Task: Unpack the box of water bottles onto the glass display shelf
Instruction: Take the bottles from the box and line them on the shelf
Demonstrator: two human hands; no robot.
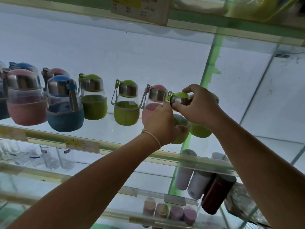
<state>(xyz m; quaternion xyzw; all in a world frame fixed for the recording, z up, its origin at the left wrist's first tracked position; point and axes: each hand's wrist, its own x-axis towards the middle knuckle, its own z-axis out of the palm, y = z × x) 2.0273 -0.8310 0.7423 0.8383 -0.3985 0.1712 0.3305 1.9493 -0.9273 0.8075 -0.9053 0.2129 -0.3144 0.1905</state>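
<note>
A green-sleeved water bottle [180,120] with a steel collar and green cap stands on the glass display shelf [115,129]. My left hand [160,123] grips its body from the front. My right hand [196,106] pinches its cap from the right. Just behind my left hand is a pink bottle [156,96]. Another green bottle [200,130] is mostly hidden behind my right hand. Further left along the shelf stand two green bottles [126,103], a blue one [65,104] and pink ones [24,98]. No box is in view.
A green upright post [209,75] runs behind the bottles. Price labels [82,145] sit on the shelf's front rail. The shelf below holds clear glasses [49,158] and tall white and dark red flasks [217,194]. An upper shelf [214,22] hangs close overhead.
</note>
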